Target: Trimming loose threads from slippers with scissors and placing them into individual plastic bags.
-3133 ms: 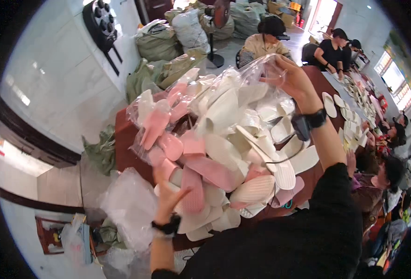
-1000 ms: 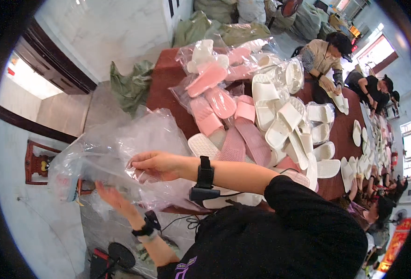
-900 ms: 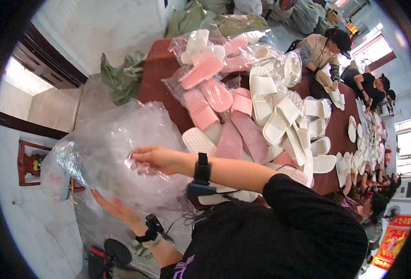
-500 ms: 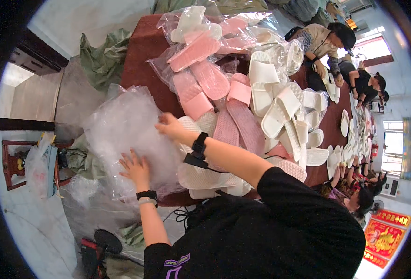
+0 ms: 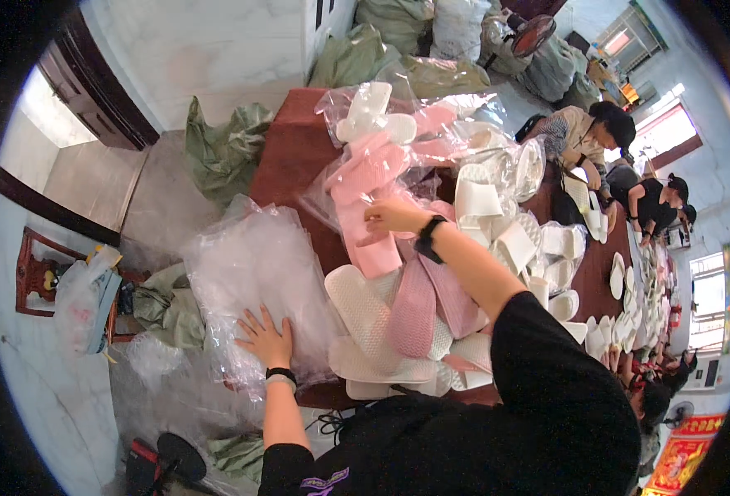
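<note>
Left hand (image 5: 267,337) pressing clear bag stack (image 5: 253,281); right hand (image 5: 391,217) at pink slippers (image 5: 365,207).
Bags lie at the table (image 5: 294,149) edge, 9 o'clock of the slippers. Left fingers open, flat; right fingers curled on film, grip uncertain. Bags likely light, limp, slippery: pinch an edge.

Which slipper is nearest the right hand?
The pink slipper in clear wrap directly under the right hand; the white slippers lie farther up the table.
</note>
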`<state>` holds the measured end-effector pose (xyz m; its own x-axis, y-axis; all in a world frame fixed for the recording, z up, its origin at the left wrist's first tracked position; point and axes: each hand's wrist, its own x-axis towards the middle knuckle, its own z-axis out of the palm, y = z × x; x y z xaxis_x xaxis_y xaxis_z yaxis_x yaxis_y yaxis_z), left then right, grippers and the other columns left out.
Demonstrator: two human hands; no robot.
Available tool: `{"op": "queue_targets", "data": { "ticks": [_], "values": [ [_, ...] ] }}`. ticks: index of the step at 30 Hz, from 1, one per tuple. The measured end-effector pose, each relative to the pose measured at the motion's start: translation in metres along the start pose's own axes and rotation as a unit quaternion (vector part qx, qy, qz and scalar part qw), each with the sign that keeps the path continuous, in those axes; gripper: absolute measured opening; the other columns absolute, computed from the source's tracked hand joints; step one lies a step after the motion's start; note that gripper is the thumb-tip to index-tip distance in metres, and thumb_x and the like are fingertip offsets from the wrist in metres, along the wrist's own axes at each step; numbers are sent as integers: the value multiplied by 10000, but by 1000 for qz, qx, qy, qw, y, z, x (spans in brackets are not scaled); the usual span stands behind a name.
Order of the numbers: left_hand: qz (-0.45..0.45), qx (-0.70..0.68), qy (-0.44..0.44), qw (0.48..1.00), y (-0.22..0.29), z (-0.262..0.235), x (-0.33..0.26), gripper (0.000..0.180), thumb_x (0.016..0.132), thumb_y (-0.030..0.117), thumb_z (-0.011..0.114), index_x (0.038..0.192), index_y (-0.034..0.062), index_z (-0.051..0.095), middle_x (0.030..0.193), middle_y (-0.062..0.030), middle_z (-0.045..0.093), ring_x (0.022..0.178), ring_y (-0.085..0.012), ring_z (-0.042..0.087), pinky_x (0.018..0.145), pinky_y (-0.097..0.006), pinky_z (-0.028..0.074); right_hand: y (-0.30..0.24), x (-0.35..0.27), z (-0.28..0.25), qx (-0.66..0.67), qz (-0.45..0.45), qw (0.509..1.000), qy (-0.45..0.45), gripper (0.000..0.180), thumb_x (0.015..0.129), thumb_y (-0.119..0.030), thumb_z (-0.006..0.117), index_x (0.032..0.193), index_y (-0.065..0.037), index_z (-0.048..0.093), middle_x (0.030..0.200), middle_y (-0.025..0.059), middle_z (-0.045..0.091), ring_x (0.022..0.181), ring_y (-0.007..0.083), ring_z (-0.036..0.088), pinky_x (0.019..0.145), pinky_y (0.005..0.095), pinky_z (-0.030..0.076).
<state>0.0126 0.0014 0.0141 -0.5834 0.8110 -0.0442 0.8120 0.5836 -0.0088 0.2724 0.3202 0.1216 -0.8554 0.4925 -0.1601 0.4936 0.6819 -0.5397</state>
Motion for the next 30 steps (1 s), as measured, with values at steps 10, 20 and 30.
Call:
{"op": "queue_targets", "data": {
  "ticks": [10,20,30],
  "values": [
    [118,-342,177,915,45,-77,11,601,773,213,643,1311,73,416,1389,-182,348,1279,-345,320,1049,-492,223,-85,-242,-181,132,40,986,-91,197,745,-146,709,883,-37,620,779,23,558,723,116,502,637,256,413],
    [89,-663,-280,689,296,-165,0,741,752,428,681,1248,-53,416,1259,-224,438,1160,-306,438,952,-416,365,5,-361,-93,240,192,943,126,457,840,-372,618,1156,-49,547,991,51,613,821,133,577,701,278,472],
    [71,-782,-334,521,340,-185,7,114,813,76,576,925,69,596,838,-43,631,714,-164,601,600,-259,446,57,-313,-46,554,288,694,359,188,827,-266,661,859,-98,585,716,1,549,543,85,465,461,232,357]
  ]
}}
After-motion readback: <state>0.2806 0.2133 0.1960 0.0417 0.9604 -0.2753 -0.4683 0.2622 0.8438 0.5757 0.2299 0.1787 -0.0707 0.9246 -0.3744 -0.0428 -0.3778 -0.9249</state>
